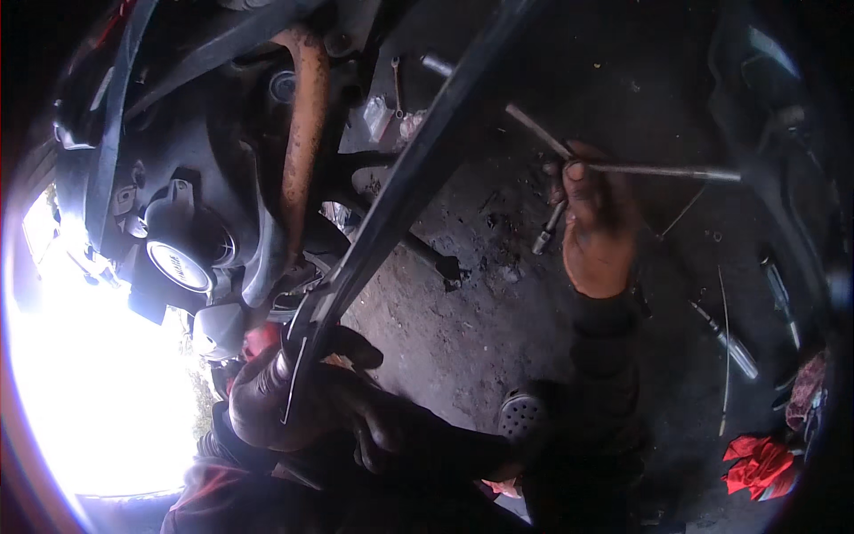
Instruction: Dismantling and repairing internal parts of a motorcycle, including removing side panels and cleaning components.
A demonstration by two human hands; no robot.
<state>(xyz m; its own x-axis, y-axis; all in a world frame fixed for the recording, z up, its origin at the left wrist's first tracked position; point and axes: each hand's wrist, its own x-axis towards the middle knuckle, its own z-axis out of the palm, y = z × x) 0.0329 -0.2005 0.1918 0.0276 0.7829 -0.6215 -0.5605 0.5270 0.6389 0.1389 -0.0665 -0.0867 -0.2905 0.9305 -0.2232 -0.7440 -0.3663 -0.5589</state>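
On the right, the fingers of the right hand [602,214] are closed around the middle of a three-armed wrench [663,170], above the dark ground [454,334]. At the near left, the left hand [298,405] curls by the near end of a long dark strip [416,173]; whether it grips I cannot tell. Farther off stands a rusty pipe [307,116]; near right lie a screwdriver [737,351] and red cloth [759,465].

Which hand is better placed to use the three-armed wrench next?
Likely the right hand: it grips the three-armed wrench near its hub, out over the floor. The left hand is at the lower end of the long black part, away from the wrench.
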